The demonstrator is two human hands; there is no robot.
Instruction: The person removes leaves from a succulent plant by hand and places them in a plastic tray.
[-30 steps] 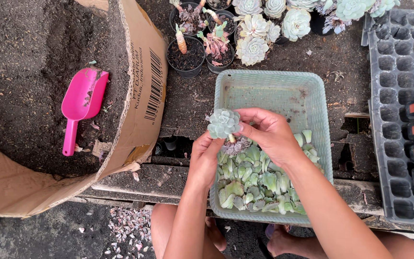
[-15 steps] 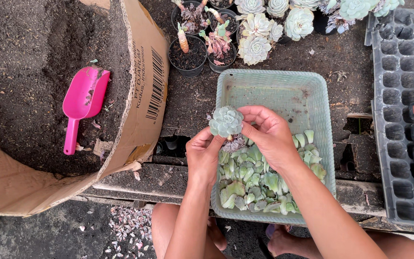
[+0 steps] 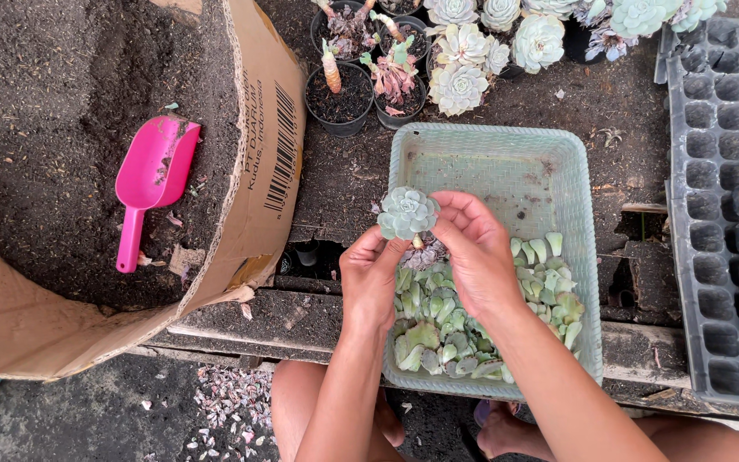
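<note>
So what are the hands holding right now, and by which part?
A pale green succulent rosette, gripped from below near its stem. The left hand pinches under it while the right hand touches its side, over the green plastic basket.

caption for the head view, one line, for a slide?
Both hands, left hand and right hand, hold a pale green succulent rosette over a green basket of loose leaves.

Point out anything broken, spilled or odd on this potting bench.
The wooden bench top is broken through: dark gaps beside the green basket, left and right. Pale petal-like scraps litter the ground below. One small pot holds only a bare stub.
</note>
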